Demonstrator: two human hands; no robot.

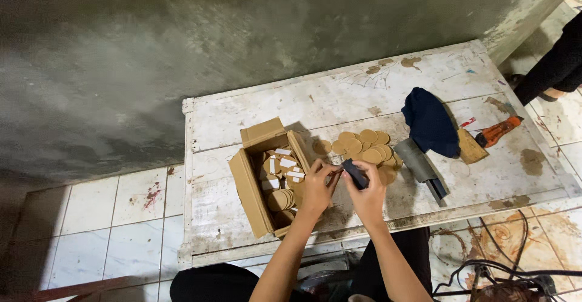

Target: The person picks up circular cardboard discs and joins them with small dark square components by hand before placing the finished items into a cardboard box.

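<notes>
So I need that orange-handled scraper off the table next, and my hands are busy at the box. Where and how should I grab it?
Probably by the orange handle, coming from the right. The scraper lies flat on the white table, its handle pointing to the far right with bare surface around it. Its wide blade points towards the dark blue cloth, which crowds that end.
</notes>
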